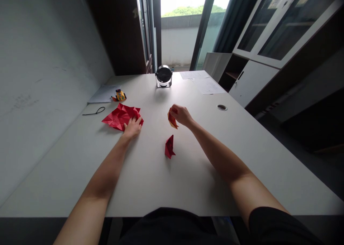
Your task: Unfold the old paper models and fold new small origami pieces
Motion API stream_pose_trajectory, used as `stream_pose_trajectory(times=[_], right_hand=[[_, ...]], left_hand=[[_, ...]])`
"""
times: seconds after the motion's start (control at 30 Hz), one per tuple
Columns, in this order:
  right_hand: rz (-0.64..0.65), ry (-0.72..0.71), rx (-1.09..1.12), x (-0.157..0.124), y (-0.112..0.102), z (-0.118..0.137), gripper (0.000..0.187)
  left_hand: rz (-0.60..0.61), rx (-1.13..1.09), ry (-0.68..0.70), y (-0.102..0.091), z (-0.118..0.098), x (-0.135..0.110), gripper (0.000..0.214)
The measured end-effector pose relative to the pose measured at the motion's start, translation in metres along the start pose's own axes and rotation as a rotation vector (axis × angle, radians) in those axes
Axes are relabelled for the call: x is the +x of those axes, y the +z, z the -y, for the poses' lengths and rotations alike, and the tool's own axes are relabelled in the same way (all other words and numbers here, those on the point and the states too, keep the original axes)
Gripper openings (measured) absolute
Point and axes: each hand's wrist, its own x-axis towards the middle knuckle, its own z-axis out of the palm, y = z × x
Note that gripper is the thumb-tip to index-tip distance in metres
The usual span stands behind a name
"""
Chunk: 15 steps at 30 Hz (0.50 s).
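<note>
- Head view: white table (188,187) runs from the near edge by the body to the far edge at the window. Wall close along the left side; cabinets stand off to the right.
- Open room: wide bare tabletop near and right of both hands. The strip btw. the hands is bare too, except one folded red piece (169,147).
- Far end: small round fan (163,76) at centre, loose sheets (206,84) far right. Grommet hole (221,107) is right of the hands, well apart.
- Left-side clutter: yellow toy (120,95), paper sheet (104,93) and black cable tie (94,111), all just beyond the creased red paper (119,116).
- left hand (132,126): palm down, fingers spread apart, resting on the near-right corner of the creased red paper; no clamp.
- right hand (181,115): fingers curled together, pinched on a small orange-red fold (172,121) that sticks out at the hand's left. Can't tell if it clears the tabletop.
- Small orange-red fold: long axis slanted, lower tip pointing near and a bit right.
- Folded red piece: on the table near of the right hand, narrow end pointing far/up, wider end nearer.
- Creased red paper: lies spread out, long axis approx. left-right.
</note>
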Motion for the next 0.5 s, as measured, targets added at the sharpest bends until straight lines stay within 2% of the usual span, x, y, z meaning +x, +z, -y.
stream_pose_trajectory(times=[0.1,0.27,0.5], right_hand=[[0.014,0.028,0.048,-0.002,0.003,0.001,0.008],[-0.001,0.018,0.161,-0.005,0.010,0.007,0.002],[0.039,0.014,0.183,-0.010,0.015,0.015,0.005]], left_hand=[[0.023,-0.012,0.038,0.001,0.002,0.001,0.054],[-0.021,-0.068,0.214,-0.003,0.000,-0.001,0.048],[0.056,-0.260,0.161,-0.002,-0.001,0.004,0.068]])
